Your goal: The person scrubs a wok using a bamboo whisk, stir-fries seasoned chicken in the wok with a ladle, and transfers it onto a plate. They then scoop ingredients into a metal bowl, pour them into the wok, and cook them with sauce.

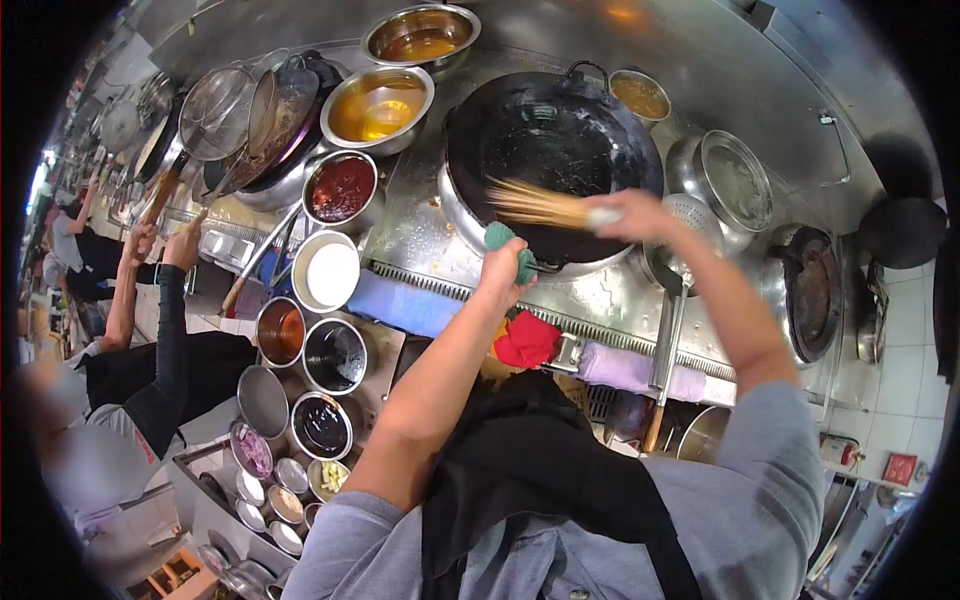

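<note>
A large black wok (550, 130) sits on the stove in front of me, its inside wet and shiny. My left hand (505, 268) is closed around a green cloth (497, 237) at the wok's near handle. In my right hand (635, 217) is a bamboo wok brush (540, 203), gripped by its bound end. The bristles point left over the near part of the wok; whether they touch the metal I cannot tell. Slight blur covers the right hand. A red cloth (528, 340) lies on the stove edge just below my left hand.
Steel bowls of oil (378, 107) and a pot of red sauce (341, 188) stand left of the wok. A perforated ladle (690, 222) rests to the right, its handle reaching toward me. At far left a co-worker (130, 370) handles another wok (280, 130).
</note>
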`<state>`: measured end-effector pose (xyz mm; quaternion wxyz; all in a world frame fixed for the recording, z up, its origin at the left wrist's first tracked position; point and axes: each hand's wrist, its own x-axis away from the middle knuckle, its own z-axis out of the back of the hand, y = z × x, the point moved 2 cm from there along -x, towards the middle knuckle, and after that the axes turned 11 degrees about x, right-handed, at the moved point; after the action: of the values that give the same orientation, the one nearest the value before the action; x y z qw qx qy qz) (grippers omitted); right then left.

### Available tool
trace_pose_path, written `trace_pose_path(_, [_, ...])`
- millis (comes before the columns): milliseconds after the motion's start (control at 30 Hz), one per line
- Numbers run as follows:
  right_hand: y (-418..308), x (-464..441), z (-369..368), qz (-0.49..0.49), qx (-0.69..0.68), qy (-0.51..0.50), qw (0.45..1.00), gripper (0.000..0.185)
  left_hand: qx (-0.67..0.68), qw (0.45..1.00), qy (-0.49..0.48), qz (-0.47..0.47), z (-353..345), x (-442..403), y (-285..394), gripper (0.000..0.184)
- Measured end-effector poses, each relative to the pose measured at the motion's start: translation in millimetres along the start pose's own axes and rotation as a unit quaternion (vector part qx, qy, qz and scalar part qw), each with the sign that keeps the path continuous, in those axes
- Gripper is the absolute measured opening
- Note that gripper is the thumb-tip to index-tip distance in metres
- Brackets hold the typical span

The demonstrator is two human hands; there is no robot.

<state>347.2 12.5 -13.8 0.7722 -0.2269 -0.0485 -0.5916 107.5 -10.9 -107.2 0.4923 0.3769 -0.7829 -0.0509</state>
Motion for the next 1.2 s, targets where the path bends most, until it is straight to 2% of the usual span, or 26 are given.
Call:
trace_pose_path(33, [55,-3,21,-0.015,0.067,0.001,0.998,0.057,0.002,1.000,-0.007,0.000,0,-1,0,0.020])
trace_pose_path(67, [88,-6,45,-0.252,0.208,0.048,0.944,0.045,0.002,1.000,-0.010,-0.001,-2,0,1,0.020])
trace_pose_path(133, [86,-9,64,-0.417,0.056,0.359,0.833,0.034,0.017,1.000,0.002,0.001,-3,4,1,0.019])
trace_pose_path(200, [56,-39,32,-0.407,-0.020,0.343,0.846,0.030,0.015,1.000,0.000,0.009,-2,-1,1,0.019])
trace_pose_path(233, [28,-50,3,-0.351,0.088,0.218,0.907,0.031,0.006,1.000,-0.004,0.017,-1,-2,-1,0.019])
trace_pose_path(267, [9,-67,-36,-0.289,0.096,0.133,0.943,0.035,0.002,1.000,-0.008,0.020,-2,0,-3,0.019])
trace_pose_path(300, [-20,-56,-49,-0.171,0.023,0.148,0.974,0.039,0.006,1.000,-0.013,0.009,-3,0,-1,0.018])
trace_pose_path(333, [-43,-44,-57,-0.050,-0.051,0.160,0.985,0.044,0.009,1.000,-0.014,0.000,-3,1,1,0.018])
trace_pose_path(400, [-24,0,-12,-0.031,-0.076,0.016,0.996,0.053,0.001,1.000,-0.002,0.011,-3,-1,4,0.017])
trace_pose_path(433, [48,-1,-14,-0.003,0.048,0.030,0.998,0.052,-0.001,1.000,-0.009,0.024,2,-7,-1,0.018])
trace_pose_path(467, [121,10,-4,-0.109,0.061,0.106,0.986,0.048,-0.005,0.999,-0.023,0.030,0,-11,-1,0.018])
trace_pose_path(500, [90,47,58,-0.349,0.173,0.091,0.916,0.039,-0.010,1.000,-0.009,0.011,-4,-2,1,0.020])
trace_pose_path(567, [130,76,89,-0.488,0.105,0.360,0.788,0.045,-0.021,0.999,-0.015,0.031,6,-12,2,0.021])
trace_pose_path(600, [125,104,98,-0.433,0.056,0.470,0.768,0.056,-0.013,0.998,-0.029,0.048,4,-18,3,0.023])
trace_pose_path(633, [103,128,96,-0.389,-0.203,0.494,0.751,0.061,-0.027,0.997,-0.038,0.059,2,-11,7,0.029])
trace_pose_path(733, [71,169,29,-0.332,-0.147,0.578,0.730,0.058,-0.035,0.989,-0.078,0.123,12,2,22,0.042])
trace_pose_path(867, [-28,237,-77,-0.318,-0.469,0.347,0.748,0.046,0.065,0.955,-0.241,0.158,75,13,24,0.054])
trace_pose_path(933, [-40,247,-134,-0.318,-0.283,0.309,0.850,0.039,0.060,0.952,-0.224,0.202,101,32,19,0.052])
trace_pose_path(967, [-51,246,-139,-0.335,-0.266,0.231,0.874,0.038,0.050,0.951,-0.225,0.207,107,37,14,0.052])
trace_pose_path(1000, [-61,242,-142,-0.350,-0.248,0.150,0.891,0.037,-0.125,0.964,-0.180,0.153,113,39,6,0.050])
trace_pose_path(1033, [-68,233,-145,-0.357,-0.251,0.154,0.886,0.037,-0.294,0.942,-0.132,0.093,115,36,-1,0.048])
trace_pose_path(1067, [-74,221,-153,-0.375,-0.198,0.116,0.898,0.038,-0.299,0.940,-0.135,0.097,113,33,-11,0.048])
trace_pose_path(1100, [-75,216,-164,-0.391,-0.143,0.075,0.906,0.039,-0.542,0.818,-0.162,-0.104,107,29,-17,0.048])
trace_pose_path(1133, [-73,218,-182,-0.394,-0.144,0.073,0.905,0.039,-0.720,0.604,-0.171,-0.296,98,31,-27,0.049])
trace_pose_path(1167, [-72,222,-195,-0.357,-0.102,0.186,0.910,0.038,-0.793,0.553,-0.150,-0.205,66,54,-31,0.056])
trace_pose_path(1200, [-72,228,-200,-0.310,-0.057,0.297,0.901,0.037,-0.791,0.556,-0.147,-0.209,57,54,-42,0.056])
